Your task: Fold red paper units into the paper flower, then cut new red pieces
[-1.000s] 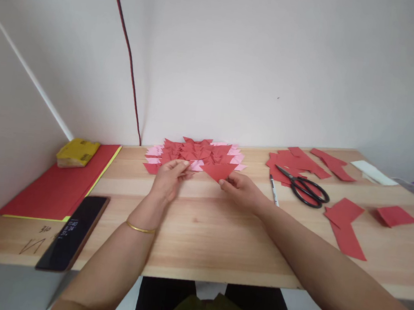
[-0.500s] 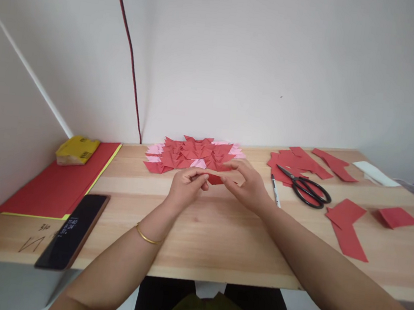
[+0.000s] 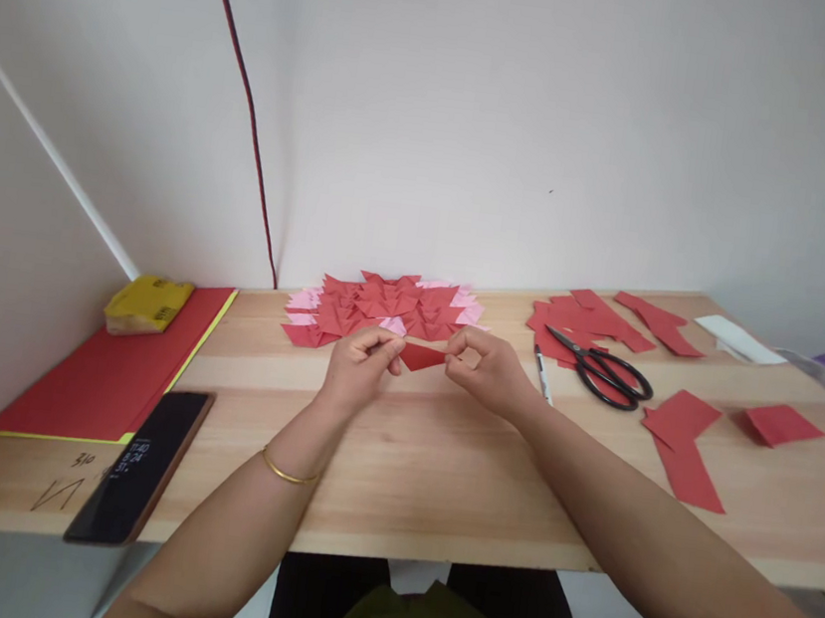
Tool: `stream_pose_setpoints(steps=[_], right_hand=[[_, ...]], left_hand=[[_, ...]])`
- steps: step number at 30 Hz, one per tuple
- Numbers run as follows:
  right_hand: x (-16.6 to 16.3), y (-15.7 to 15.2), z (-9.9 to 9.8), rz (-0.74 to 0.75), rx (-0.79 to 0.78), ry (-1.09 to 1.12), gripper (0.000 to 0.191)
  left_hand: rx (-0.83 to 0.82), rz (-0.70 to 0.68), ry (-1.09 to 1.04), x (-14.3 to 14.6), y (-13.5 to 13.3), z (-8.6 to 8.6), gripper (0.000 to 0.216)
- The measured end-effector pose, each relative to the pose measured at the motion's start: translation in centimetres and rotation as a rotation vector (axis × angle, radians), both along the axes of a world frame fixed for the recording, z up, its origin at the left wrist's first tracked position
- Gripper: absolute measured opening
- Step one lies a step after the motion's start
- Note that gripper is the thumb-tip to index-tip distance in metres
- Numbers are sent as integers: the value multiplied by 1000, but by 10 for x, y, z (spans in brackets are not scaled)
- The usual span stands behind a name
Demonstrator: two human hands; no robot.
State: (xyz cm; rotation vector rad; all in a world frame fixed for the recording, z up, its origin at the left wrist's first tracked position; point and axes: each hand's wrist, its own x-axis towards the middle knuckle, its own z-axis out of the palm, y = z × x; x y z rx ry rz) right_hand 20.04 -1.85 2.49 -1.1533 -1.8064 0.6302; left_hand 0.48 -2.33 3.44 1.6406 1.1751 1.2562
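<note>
Between my two hands is a small folded piece of red paper (image 3: 422,356), its lower edge coming to a point. My left hand (image 3: 362,361) pinches its left end between thumb and fingers. At its right end, my right hand (image 3: 481,368) pinches the other corner. Just behind them, against the wall, lies a pile of folded red and pink paper pieces (image 3: 389,304). My fingers cover part of the held paper and of the pile's front.
Black-handled scissors (image 3: 611,376) and a pen (image 3: 543,373) lie right, by red paper scraps (image 3: 592,316). Further right are more cut red pieces (image 3: 684,423) and a folded red sheet (image 3: 785,425). At left are red sheets (image 3: 96,370), a yellow packet (image 3: 149,305) and a phone (image 3: 141,466).
My right hand's fingers have closed from a spread pose into a pinch on the paper's right end. The paper now shows more of its red face. The view has shifted slightly.
</note>
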Motion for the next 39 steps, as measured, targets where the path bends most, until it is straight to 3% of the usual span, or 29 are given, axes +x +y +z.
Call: stream_pose_setpoints(steps=[5, 9, 13, 17, 24, 30, 35, 39], right_hand=[[18, 12, -2, -101, -146, -14, 3], [22, 16, -1, -196, -116, 55, 9], [12, 9, -1, -26, 26, 35, 20], [1, 3, -3, 144, -13, -46, 17], [-1, 3, -5, 113, -217, 72, 21], [-1, 8, -10, 75, -255, 238, 25], [-7, 7, -12, 162, -356, 455, 31], [-19, 1, -9, 321, -338, 445, 25]], left_hand=[[-53, 68, -141, -18, 15, -7, 17], [-33, 113, -197, -23, 21, -10, 16], [-12, 39, -45, -14, 14, -9, 19], [-34, -48, 27, -3, 6, -10, 21], [-232, -18, -370, 4, 9, -18, 29], [-365, -159, -198, 9, 5, -21, 24], [-359, -124, -367, 16, 5, -27, 22], [-347, -146, -426, 20, 5, -29, 22]])
